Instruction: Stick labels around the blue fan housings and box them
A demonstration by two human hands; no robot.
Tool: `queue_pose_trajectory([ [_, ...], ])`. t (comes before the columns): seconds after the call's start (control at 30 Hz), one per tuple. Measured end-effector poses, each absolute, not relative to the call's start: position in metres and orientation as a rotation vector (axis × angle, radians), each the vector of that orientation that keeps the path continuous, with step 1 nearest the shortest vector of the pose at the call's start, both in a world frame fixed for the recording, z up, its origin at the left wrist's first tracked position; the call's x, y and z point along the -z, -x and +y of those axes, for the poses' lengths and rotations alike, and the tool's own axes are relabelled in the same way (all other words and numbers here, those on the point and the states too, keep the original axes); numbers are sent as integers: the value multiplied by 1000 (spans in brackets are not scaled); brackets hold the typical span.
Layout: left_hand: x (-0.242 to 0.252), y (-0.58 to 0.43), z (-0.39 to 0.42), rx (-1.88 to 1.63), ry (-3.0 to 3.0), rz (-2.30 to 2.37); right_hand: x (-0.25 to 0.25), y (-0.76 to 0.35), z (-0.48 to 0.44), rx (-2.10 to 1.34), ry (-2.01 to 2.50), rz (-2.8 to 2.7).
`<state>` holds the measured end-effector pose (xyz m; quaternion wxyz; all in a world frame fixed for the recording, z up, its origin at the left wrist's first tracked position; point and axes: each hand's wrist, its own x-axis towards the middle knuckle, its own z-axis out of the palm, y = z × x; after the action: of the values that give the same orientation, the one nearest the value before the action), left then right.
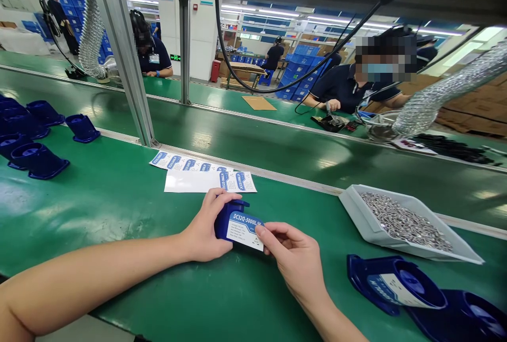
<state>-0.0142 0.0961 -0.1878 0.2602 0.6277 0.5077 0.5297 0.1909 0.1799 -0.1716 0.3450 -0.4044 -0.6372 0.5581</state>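
My left hand (209,228) is wrapped round a dark blue plastic housing (223,219) over the green bench. Between the thumb and fingers of my right hand (293,252) is the right end of a blue and white label (244,230) printed "DC52Q-5000L/H". The label's left part lies against the housing's face; whether it is stuck there I cannot tell. Just beyond my hands lies a label sheet (192,181) with two labels at its right end and bare backing on its left. Another label strip (186,162) lies partly under it.
Several unlabelled blue housings (41,160) stand at left. At right are a labelled housing (396,281) and a grey tray (354,210) of small metal parts. A metal post (122,57) rises at the bench's back edge. Co-workers (352,86) sit across the line, near a foil duct (447,88).
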Motion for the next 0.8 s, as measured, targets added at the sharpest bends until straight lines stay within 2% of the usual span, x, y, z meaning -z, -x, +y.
queue_pose_trajectory([
  [0.8,186,14,96,-1435,-1701,1381,168,-186,179,-1459,1071,-1607],
])
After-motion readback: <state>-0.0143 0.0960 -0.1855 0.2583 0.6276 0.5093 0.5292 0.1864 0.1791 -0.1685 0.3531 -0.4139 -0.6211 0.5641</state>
